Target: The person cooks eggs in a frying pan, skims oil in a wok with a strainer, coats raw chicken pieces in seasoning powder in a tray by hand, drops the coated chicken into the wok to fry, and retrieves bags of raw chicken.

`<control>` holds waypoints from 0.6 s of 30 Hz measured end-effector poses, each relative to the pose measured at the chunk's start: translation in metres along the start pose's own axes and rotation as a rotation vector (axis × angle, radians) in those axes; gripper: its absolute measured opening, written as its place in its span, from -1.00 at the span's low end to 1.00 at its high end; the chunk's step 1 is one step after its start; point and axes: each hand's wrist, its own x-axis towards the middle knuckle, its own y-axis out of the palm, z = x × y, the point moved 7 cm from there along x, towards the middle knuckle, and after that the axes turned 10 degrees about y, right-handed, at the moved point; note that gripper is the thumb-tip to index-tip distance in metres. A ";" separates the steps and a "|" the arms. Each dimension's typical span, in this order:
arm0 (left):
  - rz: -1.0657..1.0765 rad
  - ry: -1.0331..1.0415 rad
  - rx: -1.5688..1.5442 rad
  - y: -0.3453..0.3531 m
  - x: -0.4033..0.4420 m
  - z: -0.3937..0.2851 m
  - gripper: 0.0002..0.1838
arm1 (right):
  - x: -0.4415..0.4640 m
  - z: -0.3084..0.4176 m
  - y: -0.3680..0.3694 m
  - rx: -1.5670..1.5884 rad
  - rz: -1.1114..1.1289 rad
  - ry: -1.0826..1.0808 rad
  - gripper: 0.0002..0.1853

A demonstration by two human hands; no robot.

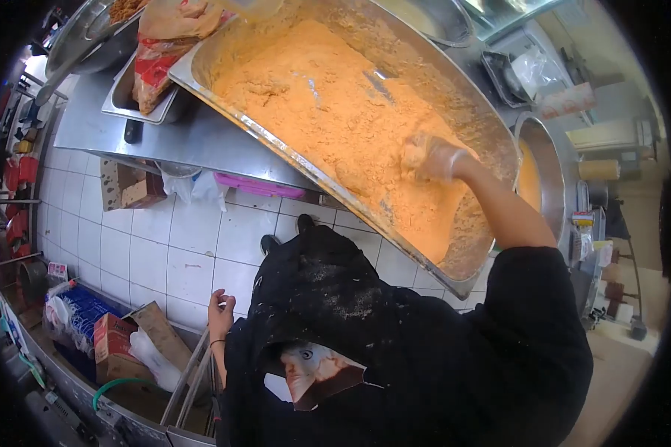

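Note:
A large metal tray point(306, 177) holds orange powder point(313, 97) spread over its bottom. My right hand point(434, 156), in a thin clear glove, is down in the powder in the right part of the tray. Its fingers are coated with powder and blurred, so their hold cannot be made out. My left hand point(221, 307) hangs low beside my body, away from the tray, with its fingers loosely curled and nothing visible in them. A dark scraper-like piece point(380, 86) lies in the powder beyond my right hand.
A smaller metal pan point(119, 104) with a red and clear bag point(156, 67) stands left of the tray. A round metal bowl point(548, 160) is at the right. Cardboard boxes point(115, 346) sit at the lower left, and a pink bundle point(257, 185) is under the table.

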 end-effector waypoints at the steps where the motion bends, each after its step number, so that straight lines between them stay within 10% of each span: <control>1: -0.009 -0.004 -0.006 0.003 0.000 0.005 -0.56 | -0.005 0.007 0.006 -0.055 -0.004 0.008 -0.43; 4: -0.033 -0.035 -0.054 0.008 -0.005 0.009 -0.56 | -0.039 0.023 -0.006 -0.149 -0.046 0.283 -0.42; 9: -0.050 -0.076 0.011 0.011 -0.016 -0.008 -0.54 | -0.058 -0.020 -0.068 -0.110 -0.479 -0.019 -0.52; 12: -0.035 -0.095 0.044 0.020 -0.027 0.025 -0.52 | -0.022 -0.173 -0.048 -0.642 -0.367 -0.069 -0.82; 14: -0.033 -0.109 0.041 0.016 -0.036 0.040 -0.51 | -0.074 -0.118 -0.072 -0.636 0.180 0.789 -0.72; 15: -0.038 -0.124 0.059 0.017 -0.046 0.045 -0.51 | -0.070 -0.117 -0.082 -0.613 0.092 0.826 -0.71; 18: -0.184 -0.270 -0.010 0.024 -0.077 0.034 -0.46 | 0.005 -0.029 -0.111 -0.179 -0.480 0.121 -0.70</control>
